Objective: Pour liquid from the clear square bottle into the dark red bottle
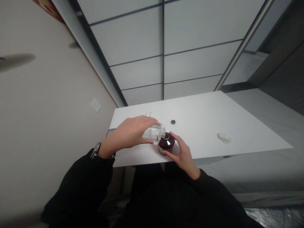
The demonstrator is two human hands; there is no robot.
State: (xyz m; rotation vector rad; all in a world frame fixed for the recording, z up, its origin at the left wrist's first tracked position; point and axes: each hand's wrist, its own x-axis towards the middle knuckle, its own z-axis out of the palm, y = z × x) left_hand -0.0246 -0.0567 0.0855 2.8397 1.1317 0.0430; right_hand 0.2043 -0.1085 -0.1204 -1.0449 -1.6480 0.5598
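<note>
My left hand (136,131) is closed around a clear bottle (154,133), tilted onto its side with its open neck pointing right. That neck is at the mouth of a dark red-brown bottle (167,142), which stands upright on the white table. Whether the two necks touch I cannot tell. Around the brown bottle's right side curl the thumb and fingers of my right hand (182,153). A small dark round cap (173,122) lies on the table beyond the bottles.
The white table (201,117) reaches to the right, with a crumpled whitish piece (224,137) on it. A small clear object (149,114) sits behind my left hand. At the left is a wall with a socket (95,105); paneled doors (140,38) stand behind.
</note>
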